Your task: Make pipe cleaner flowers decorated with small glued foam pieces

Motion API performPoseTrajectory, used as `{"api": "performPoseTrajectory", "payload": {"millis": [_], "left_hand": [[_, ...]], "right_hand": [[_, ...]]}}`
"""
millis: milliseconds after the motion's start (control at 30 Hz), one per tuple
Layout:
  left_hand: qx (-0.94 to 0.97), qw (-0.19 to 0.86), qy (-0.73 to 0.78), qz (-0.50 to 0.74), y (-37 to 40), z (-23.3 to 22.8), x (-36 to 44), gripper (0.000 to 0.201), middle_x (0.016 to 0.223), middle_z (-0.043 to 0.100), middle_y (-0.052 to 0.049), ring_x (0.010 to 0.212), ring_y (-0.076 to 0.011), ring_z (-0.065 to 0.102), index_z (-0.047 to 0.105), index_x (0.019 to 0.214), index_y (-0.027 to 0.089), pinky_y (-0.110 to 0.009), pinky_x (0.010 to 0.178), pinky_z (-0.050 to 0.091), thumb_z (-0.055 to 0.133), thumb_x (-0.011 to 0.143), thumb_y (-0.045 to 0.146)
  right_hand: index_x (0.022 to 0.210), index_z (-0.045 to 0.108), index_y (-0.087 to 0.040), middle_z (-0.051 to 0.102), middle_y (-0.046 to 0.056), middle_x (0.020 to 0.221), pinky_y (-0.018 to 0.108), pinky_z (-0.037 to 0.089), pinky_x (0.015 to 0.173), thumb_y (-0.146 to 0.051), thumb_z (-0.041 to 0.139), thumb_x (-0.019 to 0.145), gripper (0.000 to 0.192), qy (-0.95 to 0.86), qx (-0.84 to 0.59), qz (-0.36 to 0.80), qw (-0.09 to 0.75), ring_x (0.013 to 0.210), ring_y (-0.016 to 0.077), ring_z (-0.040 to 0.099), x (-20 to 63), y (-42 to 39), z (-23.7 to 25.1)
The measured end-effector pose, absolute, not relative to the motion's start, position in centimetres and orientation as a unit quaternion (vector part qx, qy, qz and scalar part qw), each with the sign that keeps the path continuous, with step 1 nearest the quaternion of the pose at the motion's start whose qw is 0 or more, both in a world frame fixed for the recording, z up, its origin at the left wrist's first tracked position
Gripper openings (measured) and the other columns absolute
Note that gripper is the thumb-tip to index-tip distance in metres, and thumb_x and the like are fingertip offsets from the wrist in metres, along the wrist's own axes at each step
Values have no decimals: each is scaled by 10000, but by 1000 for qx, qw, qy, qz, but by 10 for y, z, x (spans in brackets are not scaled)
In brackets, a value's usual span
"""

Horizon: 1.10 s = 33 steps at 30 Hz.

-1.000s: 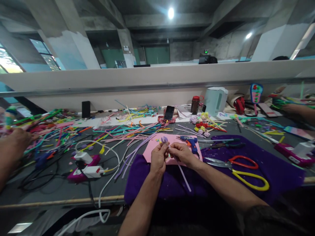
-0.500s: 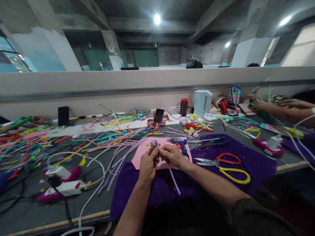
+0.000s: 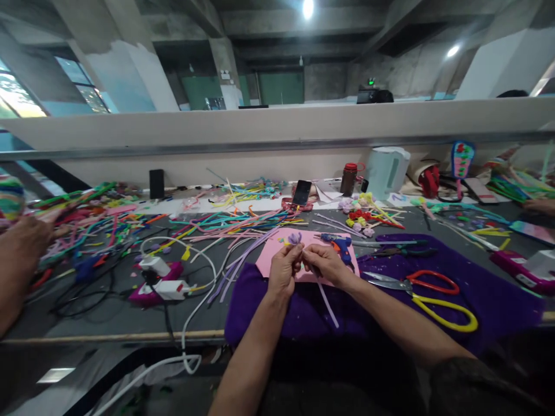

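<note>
My left hand (image 3: 284, 270) pinches the stem just under a small lilac pipe-cleaner flower (image 3: 295, 237), holding it upright over a pink foam sheet (image 3: 277, 251). My right hand (image 3: 326, 264) meets it from the right, fingers closed on the lilac pipe cleaner (image 3: 328, 304) whose loose end trails down over the purple cloth (image 3: 477, 289). A blue glue gun (image 3: 340, 245) lies just behind my right hand.
Red and yellow scissors (image 3: 427, 292) lie on the cloth to the right. Loose pipe cleaners (image 3: 225, 225) cover the table's middle and left. White chargers and cables (image 3: 162, 277) sit left. A phone (image 3: 302, 192), jar and kettle (image 3: 384, 171) stand at the back. Other people's hands (image 3: 21, 245) work at both sides.
The camera swung right, then back left. My hands stay together on the flower and pipe cleaner, with hardly any shift in grip.
</note>
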<state>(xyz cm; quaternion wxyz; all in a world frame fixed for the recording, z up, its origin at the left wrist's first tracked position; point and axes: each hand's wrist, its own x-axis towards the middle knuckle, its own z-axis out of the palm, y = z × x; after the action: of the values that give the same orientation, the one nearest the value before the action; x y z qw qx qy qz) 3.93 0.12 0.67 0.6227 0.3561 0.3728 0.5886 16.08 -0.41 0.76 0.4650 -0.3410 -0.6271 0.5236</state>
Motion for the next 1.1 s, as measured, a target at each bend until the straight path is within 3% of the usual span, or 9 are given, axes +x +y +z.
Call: {"api": "performPoseTrajectory", "payload": {"millis": [267,467,733,967,1100], "left_hand": [[354,621,366,596,1,6,39,281,492,447,60,391,-7,359,621,699,117,-150,388,226,738,549,324],[382,663,359,534,-1,7,38,472,510,520,23,387,-25,381,637,947,134,-154,376,212,726,557,384],[356,645,374,563,0,9,37,379,472,433,61,382,-15,348,644,813,118,-151,378,215,733,546,372],[364,675,363,529,2,8,35,335,593,552,10,366,-9,355,625,826,125,-150,349,177,668,627,391],[380,685,362,505,1,7,36,318,586,547,8,355,-10,347,624,828,125,-153,342,171,655,643,382]], "right_hand": [[611,511,-155,451,-48,485,193,214,351,-448,501,778,337,-634,-342,517,462,357,44,323,159,-7,10],[614,490,-158,454,-44,489,190,211,346,-470,496,772,349,-601,-357,529,482,361,47,330,163,-5,16],[602,524,-146,476,-35,485,178,269,350,-438,476,791,352,-654,-358,492,449,354,48,379,165,-6,14],[857,614,-154,569,-1,622,193,360,408,-375,501,784,259,-622,-415,335,573,430,70,446,179,0,19],[875,617,-167,581,0,645,206,380,439,-328,530,772,211,-628,-399,315,590,455,79,471,177,-2,18]]}}
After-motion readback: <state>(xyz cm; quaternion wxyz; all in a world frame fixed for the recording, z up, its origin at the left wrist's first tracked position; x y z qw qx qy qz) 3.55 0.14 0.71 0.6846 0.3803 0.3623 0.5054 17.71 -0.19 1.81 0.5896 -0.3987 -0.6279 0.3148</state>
